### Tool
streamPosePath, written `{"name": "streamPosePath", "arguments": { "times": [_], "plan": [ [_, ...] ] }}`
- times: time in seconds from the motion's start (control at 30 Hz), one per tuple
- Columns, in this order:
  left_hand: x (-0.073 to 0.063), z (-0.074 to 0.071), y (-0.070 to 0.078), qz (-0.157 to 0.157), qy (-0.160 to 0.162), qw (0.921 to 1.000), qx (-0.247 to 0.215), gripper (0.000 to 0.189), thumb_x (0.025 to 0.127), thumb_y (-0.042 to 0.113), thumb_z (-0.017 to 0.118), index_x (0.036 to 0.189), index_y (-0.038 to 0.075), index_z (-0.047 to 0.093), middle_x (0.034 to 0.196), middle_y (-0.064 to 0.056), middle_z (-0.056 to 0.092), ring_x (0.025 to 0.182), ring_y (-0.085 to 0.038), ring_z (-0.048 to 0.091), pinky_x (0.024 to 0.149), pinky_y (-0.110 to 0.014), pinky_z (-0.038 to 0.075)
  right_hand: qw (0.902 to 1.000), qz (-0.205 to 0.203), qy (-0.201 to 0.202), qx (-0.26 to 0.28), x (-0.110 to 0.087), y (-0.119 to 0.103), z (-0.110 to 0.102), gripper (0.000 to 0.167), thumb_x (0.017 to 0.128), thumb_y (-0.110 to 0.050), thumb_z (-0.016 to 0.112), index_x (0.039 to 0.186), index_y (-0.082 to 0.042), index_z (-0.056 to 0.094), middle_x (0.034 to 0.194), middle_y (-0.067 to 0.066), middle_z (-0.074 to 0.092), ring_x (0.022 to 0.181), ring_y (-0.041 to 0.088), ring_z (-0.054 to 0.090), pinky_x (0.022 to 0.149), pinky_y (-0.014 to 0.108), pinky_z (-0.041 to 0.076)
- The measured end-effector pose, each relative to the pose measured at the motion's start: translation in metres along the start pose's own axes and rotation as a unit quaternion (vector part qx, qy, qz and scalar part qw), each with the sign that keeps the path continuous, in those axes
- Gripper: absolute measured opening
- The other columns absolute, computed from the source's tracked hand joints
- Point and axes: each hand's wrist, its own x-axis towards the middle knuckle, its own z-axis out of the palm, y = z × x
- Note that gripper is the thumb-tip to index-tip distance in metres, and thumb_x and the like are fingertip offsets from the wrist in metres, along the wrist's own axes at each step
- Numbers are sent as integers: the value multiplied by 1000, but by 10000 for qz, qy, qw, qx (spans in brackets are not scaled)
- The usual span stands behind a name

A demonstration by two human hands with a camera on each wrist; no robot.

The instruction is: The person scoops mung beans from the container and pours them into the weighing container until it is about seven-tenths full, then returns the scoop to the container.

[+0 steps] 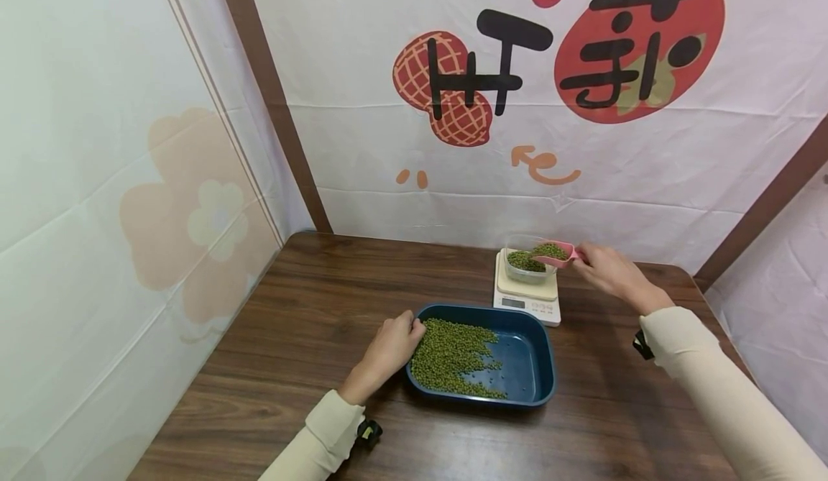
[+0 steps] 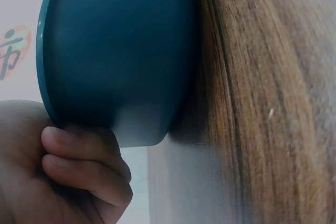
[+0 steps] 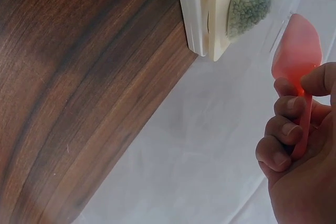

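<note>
Head view — right hand (image 1: 608, 272) grips pink scoop (image 1: 556, 261) — green beans (image 1: 550, 250) inside.

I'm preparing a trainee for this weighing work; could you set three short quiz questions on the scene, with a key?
1. Multiple choice. What does the left hand grip?
a) the scale
b) the blue tray
c) the clear container

2. True or false: the clear container stands inside the blue tray.

3. Fill in: the right hand holds a pink ____ by its handle.

Key:
1. b
2. False; it stands on the scale.
3. scoop
</note>
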Motion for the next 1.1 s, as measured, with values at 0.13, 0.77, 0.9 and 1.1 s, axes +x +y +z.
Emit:
{"name": "streamPosePath", "arguments": {
  "times": [0.13, 0.77, 0.9, 1.1],
  "plan": [
    [0, -1, 1, -24, -18, 10000, -14, 31, 113, 19, 46, 82, 13, 44, 63, 3, 34, 53, -12, 28, 53, -26, 27, 10000, -15, -18, -20, 1, -1, -2, 19, 107, -19, 53, 94, -6, 56, 73, 3, 45, 67, 19, 47, 62, 34, 35],
    [0, 0, 1, -45, 33, 10000, 76, 31, 112, 19, 47, 81, 13, 43, 64, 3, 34, 53, -12, 29, 54, -27, 27, 9993, 73, -278, -222, 3, -6, -9, 22, 109, -24, 54, 102, -4, 61, 74, 3, 47, 67, 18, 47, 62, 34, 36],
    [0, 0, 1, -42, 59, 9999, 75, 31, 112, 18, 48, 81, 13, 43, 64, 3, 34, 53, -12, 29, 54, -26, 27, 9993, 22, -276, -261, 4, -7, -9, 22, 109, -24, 55, 103, -3, 62, 74, 3, 48, 67, 18, 47, 62, 34, 36],
    [0, 0, 1, -42, 70, 9999, 103, 32, 112, 19, 48, 81, 13, 44, 64, 3, 34, 53, -12, 29, 54, -27, 27, 9991, -75, -274, -316, 6, -8, -9, 21, 108, -22, 56, 102, -3, 64, 74, 2, 49, 67, 17, 48, 62, 34, 37]
  ]
}}
